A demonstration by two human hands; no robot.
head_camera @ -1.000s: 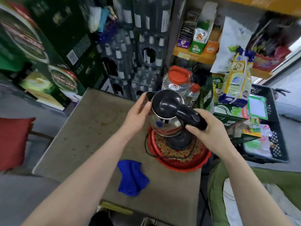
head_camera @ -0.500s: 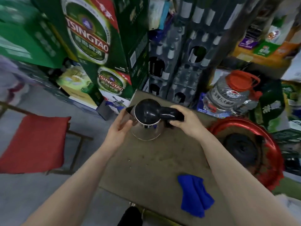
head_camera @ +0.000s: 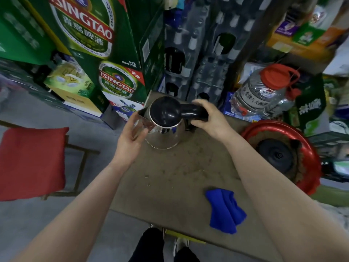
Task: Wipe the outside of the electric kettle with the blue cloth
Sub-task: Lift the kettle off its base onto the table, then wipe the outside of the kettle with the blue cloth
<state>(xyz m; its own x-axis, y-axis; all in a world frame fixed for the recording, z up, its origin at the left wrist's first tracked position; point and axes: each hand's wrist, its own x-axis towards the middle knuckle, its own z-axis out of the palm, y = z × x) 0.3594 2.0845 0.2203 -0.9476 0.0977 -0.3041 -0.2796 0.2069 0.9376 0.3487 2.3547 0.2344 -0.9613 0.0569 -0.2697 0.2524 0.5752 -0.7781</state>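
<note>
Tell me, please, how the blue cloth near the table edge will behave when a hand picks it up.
The blue cloth lies crumpled in soft folds on the table, so it will probably hang limp, not keep its shape. It looks thin, so likely light. It should not roll or slide far, since the tabletop seems rough.

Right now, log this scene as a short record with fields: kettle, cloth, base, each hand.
kettle: steel-bodied electric kettle with black lid, standing on the brown table, off its base
cloth: crumpled blue cloth, on the table near its front edge, untouched
base: round black power base in the red tray
left hand: against the spout side
right hand: grip closed on the black handle
</note>
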